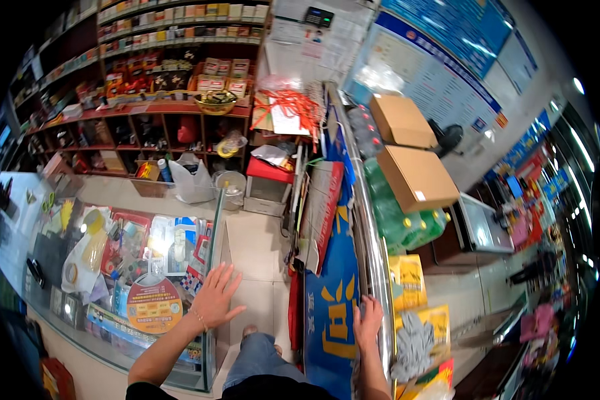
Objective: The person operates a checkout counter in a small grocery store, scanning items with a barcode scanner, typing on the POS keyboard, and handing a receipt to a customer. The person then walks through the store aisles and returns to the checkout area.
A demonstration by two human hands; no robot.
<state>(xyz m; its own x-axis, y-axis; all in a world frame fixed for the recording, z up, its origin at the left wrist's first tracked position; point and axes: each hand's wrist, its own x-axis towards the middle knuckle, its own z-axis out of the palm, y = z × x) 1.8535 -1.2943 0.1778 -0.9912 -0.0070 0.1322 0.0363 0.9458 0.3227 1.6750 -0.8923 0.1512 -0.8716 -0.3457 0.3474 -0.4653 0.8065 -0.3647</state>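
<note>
My left hand (216,298) is spread flat, with nothing in it, over the right edge of a glass display counter (211,345). Whether it touches the glass I cannot tell. A round orange-and-maroon printed card (154,304) is seen in the counter, left of that hand. My right hand (368,322) is beside a stainless steel rail (372,240), thumb apart from slightly bent fingers. It holds nothing that I can see; contact with the rail is unclear. Below it hangs a blue banner (330,310) with yellow print.
A narrow tiled aisle (252,250) runs ahead. Folded cardboard (322,215) leans along its right side, near a red-topped box (269,172). Beyond the rail are cardboard cartons (417,177), green bottles (390,220) and grey cloth (414,345). A white bag (191,177) stands before the shelves (180,107).
</note>
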